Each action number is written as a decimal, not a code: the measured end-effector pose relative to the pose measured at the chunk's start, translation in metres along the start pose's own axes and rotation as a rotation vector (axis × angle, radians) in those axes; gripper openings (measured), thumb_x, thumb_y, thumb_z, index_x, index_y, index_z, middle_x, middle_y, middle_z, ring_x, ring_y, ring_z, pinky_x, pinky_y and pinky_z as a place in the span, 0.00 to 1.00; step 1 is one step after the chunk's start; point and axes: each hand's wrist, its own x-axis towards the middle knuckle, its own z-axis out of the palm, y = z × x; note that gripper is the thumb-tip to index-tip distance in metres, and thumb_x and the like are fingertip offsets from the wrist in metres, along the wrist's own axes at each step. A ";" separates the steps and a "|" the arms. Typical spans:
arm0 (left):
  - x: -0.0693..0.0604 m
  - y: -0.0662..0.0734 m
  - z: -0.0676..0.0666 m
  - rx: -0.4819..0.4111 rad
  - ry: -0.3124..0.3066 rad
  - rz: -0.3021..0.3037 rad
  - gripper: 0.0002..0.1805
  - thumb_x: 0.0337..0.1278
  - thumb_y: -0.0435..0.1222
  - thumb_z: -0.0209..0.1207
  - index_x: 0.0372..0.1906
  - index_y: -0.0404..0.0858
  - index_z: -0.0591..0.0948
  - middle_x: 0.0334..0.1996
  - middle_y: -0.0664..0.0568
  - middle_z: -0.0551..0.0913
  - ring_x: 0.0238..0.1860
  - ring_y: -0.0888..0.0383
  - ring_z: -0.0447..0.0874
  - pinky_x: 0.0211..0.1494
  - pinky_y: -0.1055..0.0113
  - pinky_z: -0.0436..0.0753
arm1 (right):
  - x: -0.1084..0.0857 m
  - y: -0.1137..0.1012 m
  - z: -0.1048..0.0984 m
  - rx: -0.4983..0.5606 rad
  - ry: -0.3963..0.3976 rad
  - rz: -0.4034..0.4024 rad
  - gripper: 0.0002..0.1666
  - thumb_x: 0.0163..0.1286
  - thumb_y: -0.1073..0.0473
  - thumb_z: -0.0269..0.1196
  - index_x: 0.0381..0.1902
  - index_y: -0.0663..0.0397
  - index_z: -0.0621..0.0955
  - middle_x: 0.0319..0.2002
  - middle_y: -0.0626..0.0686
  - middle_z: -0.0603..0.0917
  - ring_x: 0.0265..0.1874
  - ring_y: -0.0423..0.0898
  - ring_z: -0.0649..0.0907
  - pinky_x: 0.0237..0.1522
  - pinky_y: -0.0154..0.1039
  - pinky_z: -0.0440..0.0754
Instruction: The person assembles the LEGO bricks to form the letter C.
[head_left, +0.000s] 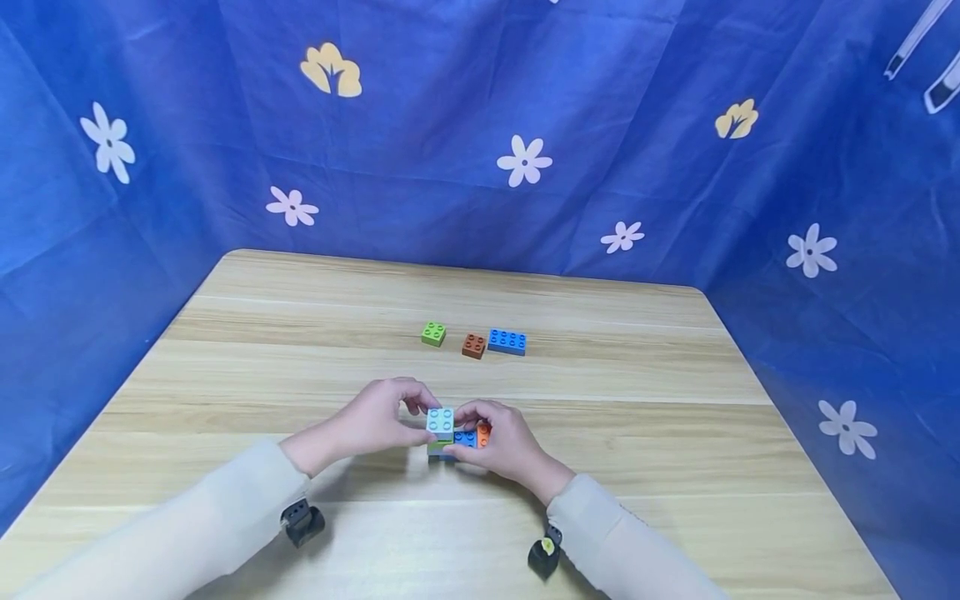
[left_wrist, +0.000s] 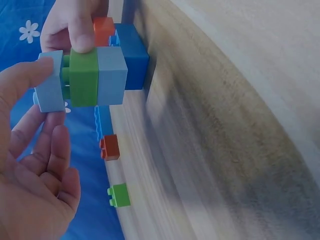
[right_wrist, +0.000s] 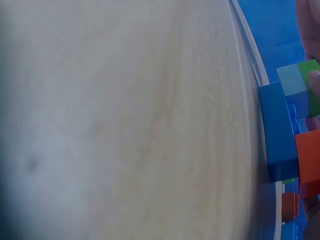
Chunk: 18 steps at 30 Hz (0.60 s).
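My left hand (head_left: 375,423) pinches a light blue brick (head_left: 440,422) between thumb and fingers. That brick sits over the studs of a green brick (left_wrist: 84,79), which still show in a narrow gap in the left wrist view. Under the green one is another light blue brick (left_wrist: 112,75), standing on one end of a long blue brick (right_wrist: 277,132). An orange brick (right_wrist: 309,162) is on its other end. My right hand (head_left: 512,443) grips the green brick from the right, thumb on its near side. Its other fingers are partly hidden.
Farther back on the wooden table (head_left: 637,400) lie a lime green brick (head_left: 432,333), a brown brick (head_left: 473,346) and a blue brick (head_left: 507,342). A blue curtain (head_left: 450,108) with flowers stands behind and along both sides.
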 end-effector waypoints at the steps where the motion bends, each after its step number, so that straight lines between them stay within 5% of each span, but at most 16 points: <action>1: 0.000 0.001 0.000 0.008 -0.001 0.006 0.16 0.38 0.36 0.73 0.37 0.41 0.83 0.33 0.61 0.81 0.36 0.57 0.78 0.42 0.54 0.79 | 0.000 0.000 0.000 0.002 -0.001 0.001 0.23 0.50 0.52 0.76 0.41 0.54 0.81 0.35 0.44 0.82 0.34 0.35 0.80 0.39 0.30 0.79; 5: 0.002 0.003 -0.001 0.026 0.001 0.034 0.16 0.36 0.35 0.74 0.36 0.40 0.82 0.31 0.61 0.80 0.34 0.59 0.77 0.39 0.59 0.80 | 0.000 0.001 0.001 0.006 0.001 0.004 0.23 0.50 0.53 0.76 0.41 0.54 0.81 0.35 0.44 0.82 0.34 0.35 0.80 0.38 0.30 0.80; 18: 0.003 0.005 0.003 0.040 0.001 -0.015 0.16 0.34 0.33 0.74 0.34 0.40 0.82 0.28 0.61 0.79 0.31 0.62 0.76 0.36 0.68 0.78 | 0.000 -0.001 0.001 -0.001 0.012 0.013 0.23 0.48 0.55 0.77 0.40 0.55 0.81 0.34 0.44 0.83 0.33 0.37 0.81 0.38 0.30 0.79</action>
